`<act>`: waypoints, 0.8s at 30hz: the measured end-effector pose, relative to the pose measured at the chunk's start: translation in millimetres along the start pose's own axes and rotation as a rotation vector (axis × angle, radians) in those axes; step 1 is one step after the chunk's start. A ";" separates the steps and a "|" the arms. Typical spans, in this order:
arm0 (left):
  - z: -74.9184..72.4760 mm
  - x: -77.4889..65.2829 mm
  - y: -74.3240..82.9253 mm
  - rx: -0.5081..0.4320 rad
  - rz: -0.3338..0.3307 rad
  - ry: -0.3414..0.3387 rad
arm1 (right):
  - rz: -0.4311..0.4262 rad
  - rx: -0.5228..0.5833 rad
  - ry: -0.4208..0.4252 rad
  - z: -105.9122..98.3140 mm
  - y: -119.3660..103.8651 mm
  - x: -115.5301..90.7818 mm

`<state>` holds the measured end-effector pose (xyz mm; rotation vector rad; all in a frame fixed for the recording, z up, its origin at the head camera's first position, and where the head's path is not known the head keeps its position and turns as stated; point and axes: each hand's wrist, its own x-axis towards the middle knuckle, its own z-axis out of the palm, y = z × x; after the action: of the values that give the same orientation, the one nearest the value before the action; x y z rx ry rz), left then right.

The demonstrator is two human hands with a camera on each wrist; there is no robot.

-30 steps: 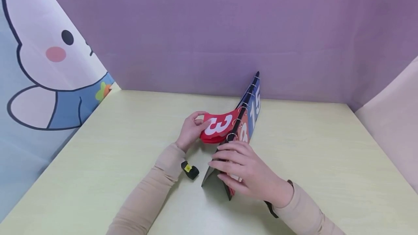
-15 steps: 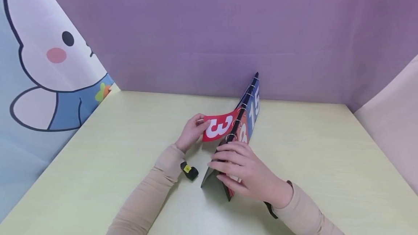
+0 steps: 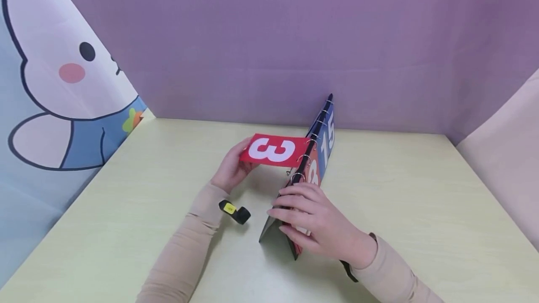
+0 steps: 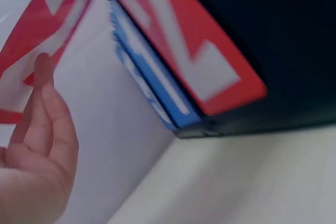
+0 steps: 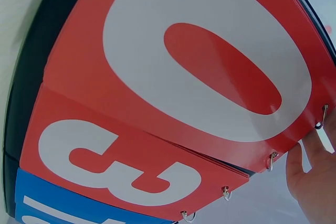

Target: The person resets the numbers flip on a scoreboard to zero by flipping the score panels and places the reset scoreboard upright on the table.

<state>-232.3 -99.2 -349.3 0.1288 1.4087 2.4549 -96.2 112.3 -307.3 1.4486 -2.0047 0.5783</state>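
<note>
A tent-shaped flip scoreboard [image 3: 327,137] stands on the table, its red and blue number cards hung on metal rings. On its left side, a red card with a white 3 [image 3: 269,150] sticks out almost level from the rings. My left hand [image 3: 231,165] is under that card's free end; in the left wrist view its fingers [image 4: 60,124] extend against the underside, which bears a 2. Another red card with a 2 [image 4: 210,61] hangs on the black stand there. My right hand [image 3: 316,216] grips the scoreboard's near end, fingers over the top edge. Red 0 [image 5: 210,56] and 3 [image 5: 115,161] cards face the right wrist view.
A black strap piece with a yellow label [image 3: 230,208] is at the left wrist. The pale table [image 3: 421,200] meets a purple cloth backdrop [image 3: 269,50] behind the scoreboard. A cartoon-printed cloth [image 3: 63,106] hangs at the left.
First several red cards were bunched in my left hand, then one, with the thumb on top. Now the hand is beneath, further left, and the card is raised flatter. The right hand stays put.
</note>
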 end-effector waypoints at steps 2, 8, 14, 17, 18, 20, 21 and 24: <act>0.7 -3.1 6.0 -0.090 0.028 -0.064 | 0.002 0.000 0.001 0.1 0.2 0.1; 5.7 -10.1 14.4 -0.129 0.091 -0.230 | 0.004 -0.007 0.001 0.2 0.3 -0.2; 21.6 -16.5 17.3 0.131 0.192 -0.245 | 0.003 -0.008 0.004 0.5 1.5 0.2; 32.8 -20.1 15.0 0.346 0.229 -0.238 | 0.008 -0.009 -0.002 0.5 2.8 0.4; 36.1 -21.1 13.9 0.406 0.234 -0.239 | 0.009 -0.009 -0.002 0.7 3.2 0.5; 41.7 -22.3 11.1 0.503 0.248 -0.247 | 0.009 -0.007 -0.003 1.4 3.9 0.6; 43.9 -23.0 9.8 0.539 0.257 -0.252 | 0.008 -0.008 -0.002 1.9 4.1 0.6; 48.5 -24.0 6.6 0.607 0.295 -0.263 | 0.003 -0.006 -0.002 3.8 4.0 0.4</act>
<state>-199.9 -69.5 -317.0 0.8082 2.0678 2.0194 -100.9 110.9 -309.8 1.4433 -2.0085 0.5724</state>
